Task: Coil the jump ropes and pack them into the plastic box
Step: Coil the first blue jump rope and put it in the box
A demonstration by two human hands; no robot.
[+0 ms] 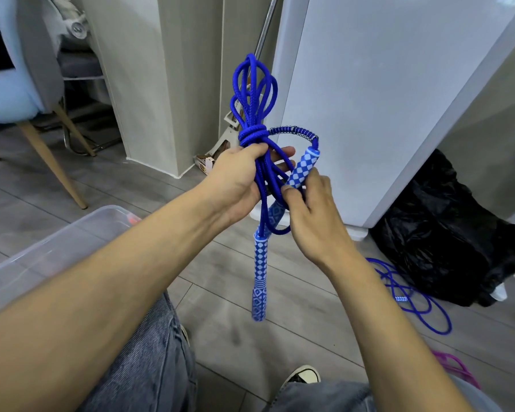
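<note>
The blue jump rope (254, 120), wrapped into a bundle, is held upright above the floor in the left hand (238, 176), its grip clenched around the strands, while the right hand (309, 215) pinches the upper handle (302, 169), probably to tuck it before boxing.

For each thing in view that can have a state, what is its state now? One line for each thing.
Blue jump rope: coiled in loops, wrapped at the middle, held up.
Left hand: closed around the coil below the wrap.
Right hand: fingers pinching the upper handle.
Lower handle: hanging free.
Plastic box: open, contents unclear.
Second blue rope: loose on the floor, uncoiled.
Purple rope: on the floor, mostly hidden.
</note>
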